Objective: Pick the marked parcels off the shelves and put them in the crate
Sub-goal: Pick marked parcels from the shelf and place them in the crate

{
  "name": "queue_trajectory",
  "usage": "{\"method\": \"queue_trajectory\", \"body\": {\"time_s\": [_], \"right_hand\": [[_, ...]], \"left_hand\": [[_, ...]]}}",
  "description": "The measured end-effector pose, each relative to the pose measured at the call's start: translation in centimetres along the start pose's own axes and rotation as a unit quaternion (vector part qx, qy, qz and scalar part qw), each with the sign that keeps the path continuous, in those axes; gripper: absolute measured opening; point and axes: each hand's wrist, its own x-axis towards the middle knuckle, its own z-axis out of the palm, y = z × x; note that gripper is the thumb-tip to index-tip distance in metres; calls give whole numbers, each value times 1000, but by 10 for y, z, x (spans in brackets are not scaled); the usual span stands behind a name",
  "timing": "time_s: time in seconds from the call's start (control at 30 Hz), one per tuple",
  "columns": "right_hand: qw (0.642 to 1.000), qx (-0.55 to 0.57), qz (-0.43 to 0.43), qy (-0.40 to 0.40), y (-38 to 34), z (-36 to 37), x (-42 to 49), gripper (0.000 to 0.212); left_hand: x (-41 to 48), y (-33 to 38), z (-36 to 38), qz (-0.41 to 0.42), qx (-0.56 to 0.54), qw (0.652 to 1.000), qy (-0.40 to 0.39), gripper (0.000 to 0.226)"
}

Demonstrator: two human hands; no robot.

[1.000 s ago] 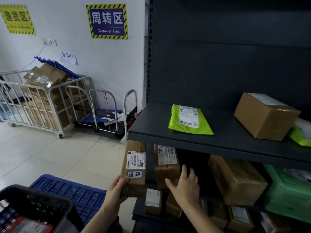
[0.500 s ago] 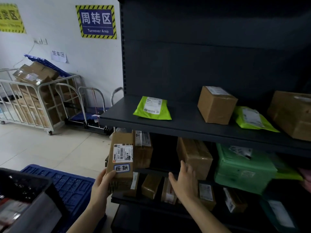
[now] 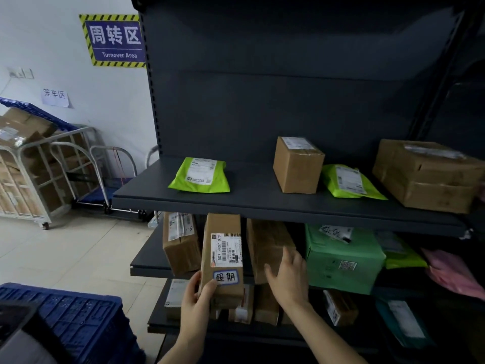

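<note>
Left hand gripped the marked box by its bottom end only, thumb on the front beside the blue-edged sticker. The box stood upright in the air in front of the middle shelf, top end just under the lip of the upper shelf. Right hand was released, fingers straight, at the face of the brown box on the middle shelf; couldn't tell if it actually touched. Main risk as I saw it: a tall box held low by one hand is top-heavy, so a quick swing could tip it out of the grip. Lifting it straight up would likely knock the upper lip. The blue crate sat low and to the left, well apart from the shelves, with bare floor between, so a slip there would mean a drop. A shove on the brown box could nudge the green parcel beside it.
</note>
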Motion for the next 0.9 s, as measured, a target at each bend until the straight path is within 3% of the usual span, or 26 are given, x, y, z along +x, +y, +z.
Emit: {"method": "queue_trajectory", "body": {"time_s": [0.4, 0.6, 0.73, 0.9], "right_hand": [[989, -73, 106, -67, -13, 22, 54, 105], [986, -45, 141, -73, -18, 22, 56, 93], [991, -62, 112, -48, -11, 20, 36, 95], [986, -169, -1, 2, -17, 13, 16, 96]], "left_hand": [[46, -17, -2, -99, 19, 995, 8, 63], [62, -15, -14, -106, 28, 994, -1, 63], [63, -17, -21, -108, 27, 994, 0, 59], [60, -21, -24, -107, 29, 994, -2, 61]]}}
